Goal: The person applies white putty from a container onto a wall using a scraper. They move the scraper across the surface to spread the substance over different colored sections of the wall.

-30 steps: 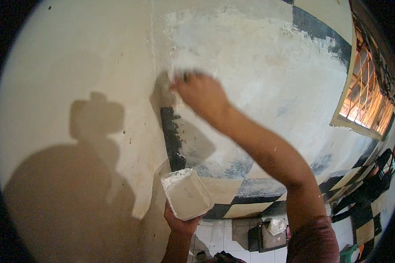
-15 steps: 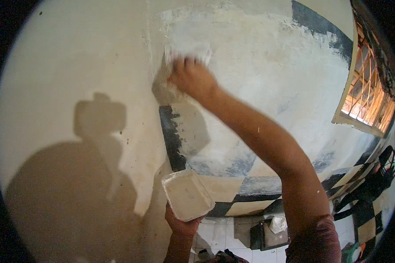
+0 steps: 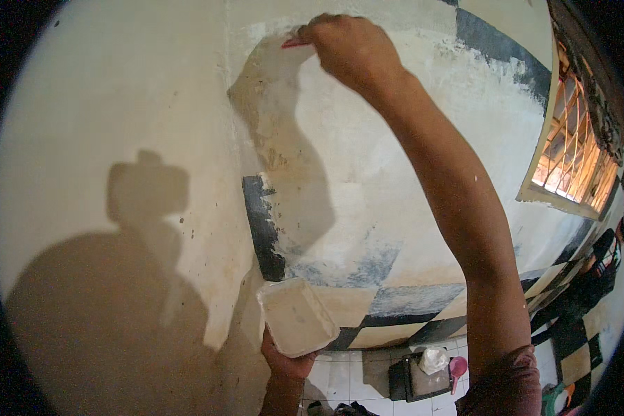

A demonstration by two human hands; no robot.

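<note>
My right hand (image 3: 353, 50) is raised high against the wall, fingers closed round a flat tool with a red edge (image 3: 296, 43). Most of that tool is hidden behind the fingers, so its full shape cannot be made out. Low down, my left hand (image 3: 288, 358) grips a white rectangular plastic tub (image 3: 298, 315) from below, its inside coated with pale paste. The wall (image 3: 374, 180) in front carries whitish smeared patches over black and cream painted squares. Near the corner, a dark painted strip (image 3: 262, 229) shows through.
A barred window (image 3: 575, 152) is at the right. Below, on white floor tiles (image 3: 336, 381), stands a dark box-like thing (image 3: 423, 381) with a crumpled white bag (image 3: 434, 360) on top and a pink dipper (image 3: 457, 367) beside it. Dark items hang or lean at the right (image 3: 582, 298).
My right hand has moved up and to the right along the wall with the tool. The tub in my left hand stays about where it was, slightly lower. The pink dipper has come into sight.
</note>
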